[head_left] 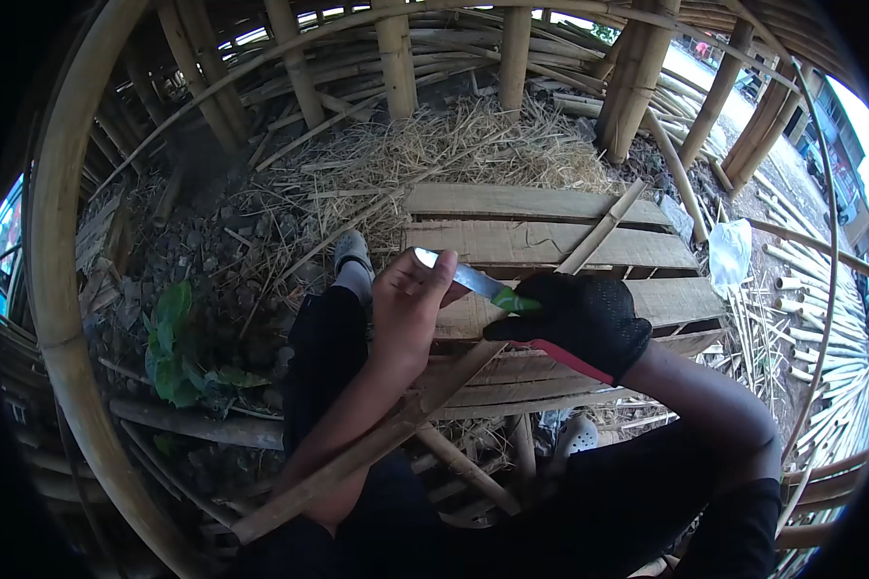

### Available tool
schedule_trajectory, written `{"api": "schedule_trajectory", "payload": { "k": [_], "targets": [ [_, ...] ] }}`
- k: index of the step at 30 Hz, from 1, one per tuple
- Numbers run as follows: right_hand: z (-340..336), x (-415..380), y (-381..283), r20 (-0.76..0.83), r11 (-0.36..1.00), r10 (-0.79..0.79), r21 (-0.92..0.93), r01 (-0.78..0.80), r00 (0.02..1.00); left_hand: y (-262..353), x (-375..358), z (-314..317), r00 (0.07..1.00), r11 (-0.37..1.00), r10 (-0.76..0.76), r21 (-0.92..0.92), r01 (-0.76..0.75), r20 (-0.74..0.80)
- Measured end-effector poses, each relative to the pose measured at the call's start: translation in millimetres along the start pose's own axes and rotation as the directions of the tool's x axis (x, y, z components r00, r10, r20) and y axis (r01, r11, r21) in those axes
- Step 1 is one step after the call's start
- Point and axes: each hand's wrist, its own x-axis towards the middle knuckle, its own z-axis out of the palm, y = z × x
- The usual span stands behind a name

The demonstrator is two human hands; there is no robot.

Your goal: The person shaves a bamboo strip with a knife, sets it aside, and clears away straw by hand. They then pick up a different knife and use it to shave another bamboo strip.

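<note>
Both hands, left hand [410,304] bare, gloved right hand [574,318] (fisted) on knife [473,282]

bare left hand [407,304] raised, fingers curled; gloved right hand [577,320] clenched in a fist beside it.

I can read no text, label, brand, number or sign anywhere in this view. The knife [473,283] blade near the middle is plain metal with glare on it, and its green handle shows no mark. The black glove on the right hand [574,323] has a red edge but no logo that I can make out. The white bag [729,253] on the far right is blank, as much as I can tell.
</note>
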Motion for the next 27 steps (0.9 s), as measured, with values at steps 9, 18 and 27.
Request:
{"api": "schedule_trajectory", "payload": {
  "k": [9, 18, 27],
  "targets": [
    [10, 2, 1, -0.237, 0.916, -0.114, -0.402, 0.01, 0.965, 2, -9, 10, 0.989, 0.989, -0.144, -0.017, 0.145, 0.02],
    [12, 0, 6, -0.264, 0.977, -0.106, -0.208, 0.051, 0.959, 7, -17, 11, 0.97, 0.972, -0.23, -0.022, 0.233, 0.082],
    [6, -2, -2, -0.349, 0.98, -0.077, -0.201, 0.005, 0.934, 3, -16, 7, 0.979, 0.983, -0.167, -0.058, 0.174, 0.115]
  ]
}}
